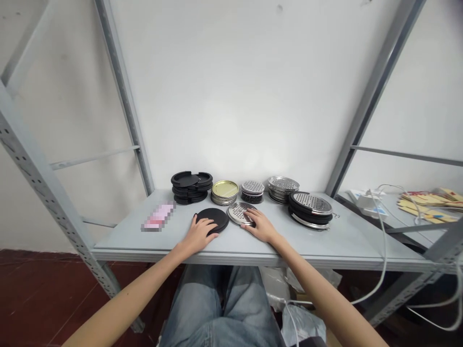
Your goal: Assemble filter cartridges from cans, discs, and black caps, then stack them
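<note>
My left hand (199, 234) lies with spread fingers over the near left part of a round black disc (218, 217). Beside it, a round metal grater plate (238, 212) with holes rests on the shelf. My right hand (262, 227) is laid on that plate's right side, fingers stretched out. Behind them stand a stack of black rings (191, 185), gold-coloured round lids (224, 188), a small stack topped by a grater disc (252, 188) and a stack of metal rings (283, 185). To the right, a metal grater plate (311, 202) sits on top of black round parts.
A blurred pink rectangle (159, 217) lies on the left of the grey shelf (358, 241). Metal posts (125, 96) frame both sides. White cables (384, 250) hang at the right, near yellow flat pieces (425, 205). Plastic bags (302, 323) lie beneath.
</note>
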